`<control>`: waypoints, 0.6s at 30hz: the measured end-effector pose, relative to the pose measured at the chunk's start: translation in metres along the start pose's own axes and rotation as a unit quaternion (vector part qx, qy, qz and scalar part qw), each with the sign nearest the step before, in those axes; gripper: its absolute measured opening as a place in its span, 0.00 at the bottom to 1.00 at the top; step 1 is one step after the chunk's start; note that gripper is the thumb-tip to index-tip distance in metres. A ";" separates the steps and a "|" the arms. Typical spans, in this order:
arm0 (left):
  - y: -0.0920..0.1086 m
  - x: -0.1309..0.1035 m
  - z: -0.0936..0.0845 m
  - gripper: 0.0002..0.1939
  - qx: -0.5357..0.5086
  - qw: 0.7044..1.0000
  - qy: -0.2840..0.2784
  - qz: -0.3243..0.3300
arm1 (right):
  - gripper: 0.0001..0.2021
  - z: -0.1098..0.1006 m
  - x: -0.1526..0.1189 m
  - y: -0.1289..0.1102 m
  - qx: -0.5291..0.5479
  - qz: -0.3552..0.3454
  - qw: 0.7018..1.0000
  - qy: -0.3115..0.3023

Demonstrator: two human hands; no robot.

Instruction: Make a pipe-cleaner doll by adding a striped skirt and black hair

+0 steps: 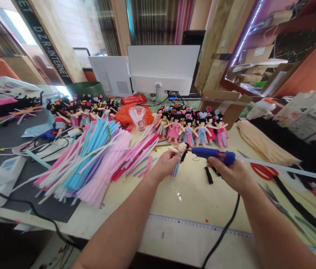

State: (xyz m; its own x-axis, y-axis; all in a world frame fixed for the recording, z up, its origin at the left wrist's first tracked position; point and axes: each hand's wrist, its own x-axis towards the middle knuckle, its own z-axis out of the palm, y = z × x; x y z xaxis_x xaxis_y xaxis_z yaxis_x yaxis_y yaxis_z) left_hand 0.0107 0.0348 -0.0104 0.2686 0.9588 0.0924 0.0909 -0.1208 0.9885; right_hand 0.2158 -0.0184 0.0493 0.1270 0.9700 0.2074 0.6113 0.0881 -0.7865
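Note:
My left hand (167,164) is closed on a small pipe-cleaner doll (182,148) with a cream head, some black on one side and a blue and pink lower part. Wrapped round the handle of a blue glue gun (213,154) is my right hand (232,173). The gun's nozzle points left and meets or nearly meets the doll's head. A long translucent glue stick (281,168) sticks out of the gun's back. Short black pipe-cleaner pieces (208,175) lie on the table below the gun.
Bundles of pastel pipe cleaners (90,160) spread across the left. Finished dolls (190,129) stand in rows behind my hands. Red-handled scissors (263,170) and green-handled scissors (312,235) lie right. The gun's black cord (225,228) hangs over the front edge. A monitor (162,67) stands behind.

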 end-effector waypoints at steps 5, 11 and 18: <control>-0.002 0.000 0.001 0.13 -0.003 1.000 0.005 -0.004 | 0.17 0.000 -0.001 -0.001 0.007 0.001 1.000 0.000; -0.002 0.000 0.001 0.13 -0.002 1.000 0.005 0.010 | 0.19 0.000 -0.001 -0.001 -0.012 0.010 1.000 0.004; 0.002 -0.001 0.001 0.13 0.011 1.000 0.003 0.005 | 0.19 0.000 0.001 0.001 -0.027 0.002 1.000 0.008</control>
State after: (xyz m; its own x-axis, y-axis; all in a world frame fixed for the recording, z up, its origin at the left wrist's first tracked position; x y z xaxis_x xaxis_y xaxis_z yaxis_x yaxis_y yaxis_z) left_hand 0.0112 0.0330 -0.0087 0.2637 0.9592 0.1021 0.1094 -0.1349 0.9848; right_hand 0.2166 -0.0173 0.0482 0.1422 0.9663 0.2147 0.6525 0.0716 -0.7544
